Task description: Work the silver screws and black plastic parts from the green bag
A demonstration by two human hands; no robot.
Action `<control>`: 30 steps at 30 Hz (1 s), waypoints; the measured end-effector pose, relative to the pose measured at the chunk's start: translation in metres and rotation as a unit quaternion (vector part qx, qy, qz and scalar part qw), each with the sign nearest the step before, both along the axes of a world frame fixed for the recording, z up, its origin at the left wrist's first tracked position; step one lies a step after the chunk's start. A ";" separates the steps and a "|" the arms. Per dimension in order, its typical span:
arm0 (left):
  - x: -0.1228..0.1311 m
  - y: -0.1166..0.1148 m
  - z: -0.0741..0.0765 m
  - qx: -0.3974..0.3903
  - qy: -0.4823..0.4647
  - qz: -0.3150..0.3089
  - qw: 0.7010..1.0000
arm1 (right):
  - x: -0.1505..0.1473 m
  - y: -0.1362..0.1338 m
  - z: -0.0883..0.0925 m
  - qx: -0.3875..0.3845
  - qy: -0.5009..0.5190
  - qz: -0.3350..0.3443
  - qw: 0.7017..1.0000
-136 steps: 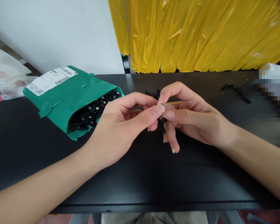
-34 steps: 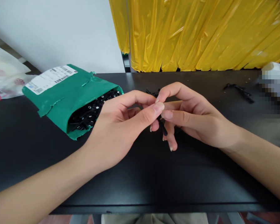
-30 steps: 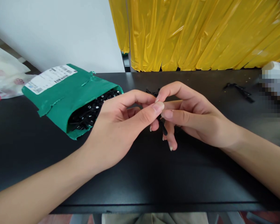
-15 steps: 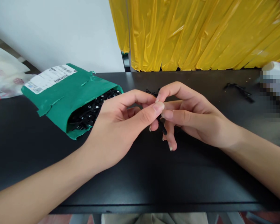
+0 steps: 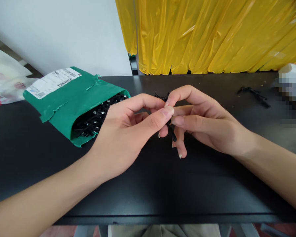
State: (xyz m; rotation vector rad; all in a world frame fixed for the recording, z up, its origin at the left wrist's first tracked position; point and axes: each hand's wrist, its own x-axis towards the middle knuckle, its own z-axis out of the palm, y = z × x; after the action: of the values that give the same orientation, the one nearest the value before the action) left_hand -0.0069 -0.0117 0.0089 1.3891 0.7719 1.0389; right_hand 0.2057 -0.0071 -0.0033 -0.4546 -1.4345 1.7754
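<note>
Between my two hands, above the black table [image 5: 148, 187], is a small black strap-like piece [image 5: 172, 133]; only its lower end shows below the fingers. My left hand [image 5: 130, 135] is closed, with thumb and index finger pinching the piece. From the other side, my right hand [image 5: 202, 123] meets it with thumb and index finger closed at the same spot, its lower fingers curled loosely below. The fingertips cover most of the piece. Just left of my left hand lies a green mailing bag [image 5: 81, 95], open toward me and full of similar black pieces with shiny round spots [image 5: 95, 120].
Behind my fingers lies a small black pile [image 5: 162, 96]. More black pieces [image 5: 255, 95] lie at the right rear, near a white box-like object [image 5: 292, 77]. A clear plastic bag [image 5: 11, 77] sits at the far left. Yellow plastic sheeting [image 5: 202, 36] hangs behind the table.
Almost nothing differs. Both hands keep the same pinch on the black piece, and the view has shifted only very slightly.
</note>
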 end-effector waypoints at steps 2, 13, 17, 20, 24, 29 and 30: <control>0.000 0.000 0.000 0.001 0.003 0.000 1.000 | 0.000 0.000 0.000 0.002 -0.002 0.000 1.000; -0.002 -0.001 -0.002 0.001 0.001 -0.011 1.000 | 0.000 0.000 0.000 0.012 0.005 0.007 1.000; -0.001 0.000 -0.001 0.000 0.002 -0.006 1.000 | 0.000 0.000 -0.001 0.009 0.001 0.001 1.000; 0.000 0.000 -0.001 -0.003 -0.004 -0.007 1.000 | 0.000 0.001 -0.003 0.007 0.009 0.000 1.000; 0.001 -0.001 0.000 -0.005 -0.001 0.003 1.000 | 0.000 0.002 -0.004 0.009 0.016 0.010 1.000; 0.002 -0.001 0.000 0.004 -0.016 0.008 1.000 | -0.001 -0.001 0.000 0.001 -0.009 0.000 1.000; 0.002 -0.001 0.000 0.008 -0.016 0.012 1.000 | -0.001 -0.001 0.001 0.000 -0.015 -0.005 1.000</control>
State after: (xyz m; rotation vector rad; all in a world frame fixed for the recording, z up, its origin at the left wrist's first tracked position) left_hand -0.0044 -0.0126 0.0085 1.3757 0.7603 1.0861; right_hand 0.2049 -0.0084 -0.0024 -0.4890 -1.4495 1.7675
